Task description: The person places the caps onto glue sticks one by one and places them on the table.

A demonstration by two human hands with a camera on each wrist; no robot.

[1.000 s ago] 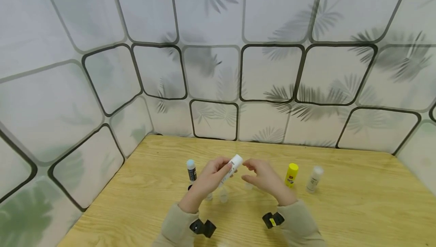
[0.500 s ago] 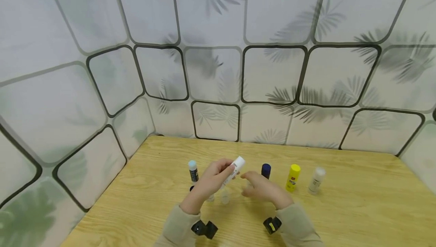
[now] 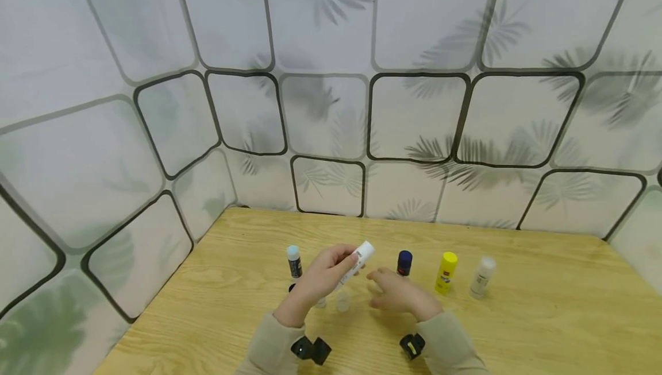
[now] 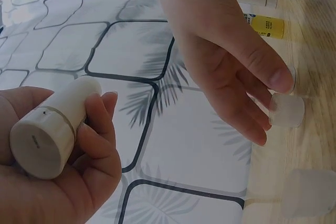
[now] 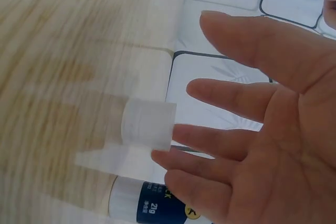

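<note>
My left hand (image 3: 322,276) grips a white glue stick (image 3: 362,253), tilted up to the right in the head view; its round end (image 4: 35,148) faces the left wrist camera. Lower and to the right, my right hand (image 3: 402,294) reaches down with thumb and fingers spread apart. A translucent cap (image 5: 148,123) stands on the table right at its fingertips, most plainly seen in the right wrist view. A second clear cap (image 3: 343,301) stands between the hands. Beside the right hand is a glue stick with a dark blue cap (image 3: 404,258), its lower part hidden by the hand.
To the right stand a yellow glue stick (image 3: 446,273) and a white one (image 3: 482,277). A dark-labelled stick with a light blue cap (image 3: 293,261) is left of the left hand, which partly hides more items. The wooden table (image 3: 543,306) meets a patterned curtain (image 3: 403,191) behind.
My right hand has dropped toward the table and away from the glue stick, bringing the dark blue cap into sight behind it. The left hand keeps its grip, slightly lower in view.
</note>
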